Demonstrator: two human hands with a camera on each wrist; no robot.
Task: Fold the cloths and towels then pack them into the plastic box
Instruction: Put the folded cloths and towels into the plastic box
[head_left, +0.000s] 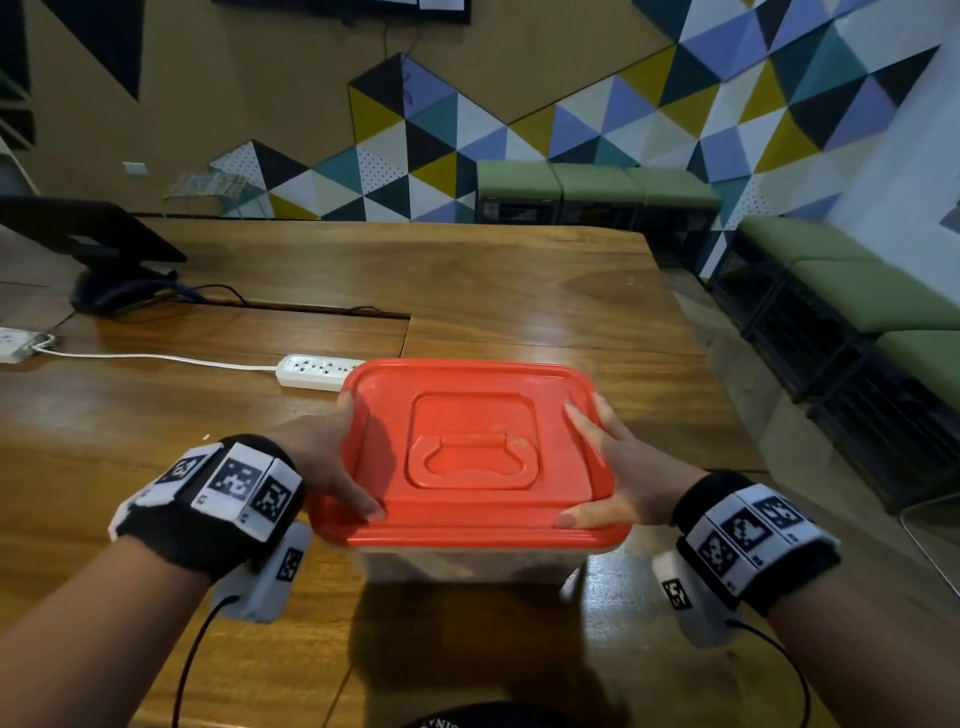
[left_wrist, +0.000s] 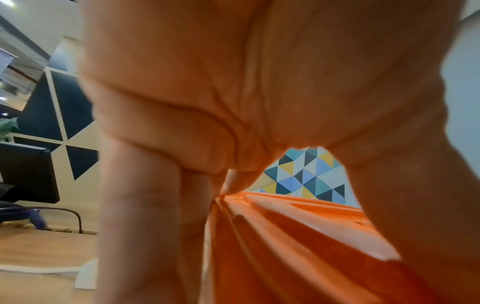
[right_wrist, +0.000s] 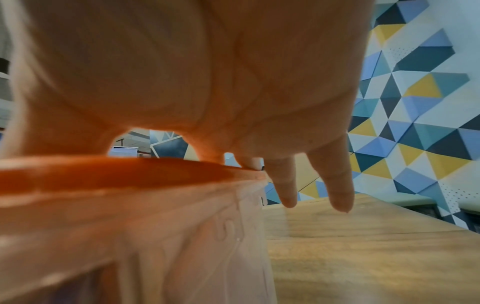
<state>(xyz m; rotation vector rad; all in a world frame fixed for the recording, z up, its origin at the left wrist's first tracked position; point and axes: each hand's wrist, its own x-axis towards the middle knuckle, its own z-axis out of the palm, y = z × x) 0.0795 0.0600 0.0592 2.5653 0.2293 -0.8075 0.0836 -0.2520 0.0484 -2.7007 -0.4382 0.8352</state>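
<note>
Seemingly closing up, your left grip clasps the red lid on the plastic box on the tabletop, while your right grip lies flat and spread on the lid's other edge, so next press the rim down evenly.

Clear plastic box, upright on wooden table; red lid with recessed handle seated on top

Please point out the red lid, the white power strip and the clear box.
red lid (head_left: 470, 441): head view, its central handle recess.
white power strip (head_left: 314, 368): head view, its socket face.
clear box (right_wrist: 182, 236): right wrist view, its side wall.
</note>
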